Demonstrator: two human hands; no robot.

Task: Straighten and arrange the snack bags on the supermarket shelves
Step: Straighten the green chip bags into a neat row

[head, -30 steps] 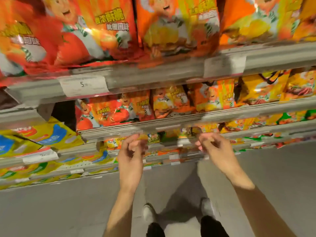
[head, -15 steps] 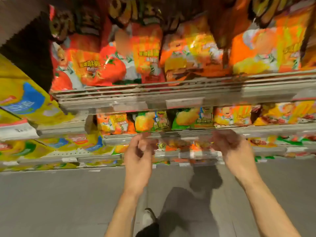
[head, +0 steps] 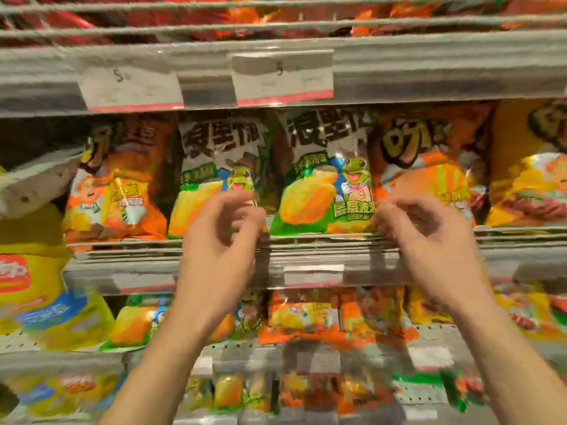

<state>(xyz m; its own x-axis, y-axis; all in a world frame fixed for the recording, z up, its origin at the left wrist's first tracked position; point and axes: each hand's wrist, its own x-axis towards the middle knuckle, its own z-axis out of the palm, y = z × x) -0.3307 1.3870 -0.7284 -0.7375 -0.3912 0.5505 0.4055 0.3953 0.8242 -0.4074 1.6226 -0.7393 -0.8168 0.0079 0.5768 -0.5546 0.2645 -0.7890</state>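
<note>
Two green snack bags with a frog figure stand upright side by side on the middle shelf (head: 313,256), the left green bag (head: 208,182) and the right green bag (head: 322,191). My left hand (head: 221,240) hovers in front of the left bag's lower right corner, fingers loosely curled and apart. My right hand (head: 429,240) is at the seam between the right green bag and an orange bag (head: 429,167), fingertips near the bag edges, with nothing clearly gripped. Motion blur hides any contact.
Another orange bag (head: 116,191) stands left of the green pair and a yellow bag (head: 530,179) at the far right. Price tags (head: 282,78) hang on the shelf rail above. Lower shelves hold small orange bags (head: 306,314), and large yellow bags (head: 40,302) fill the left unit.
The view has dropped and moved in close to a lower shelf with green frog bags. Both hands have risen from the shelf rail to the bags' lower corners.
</note>
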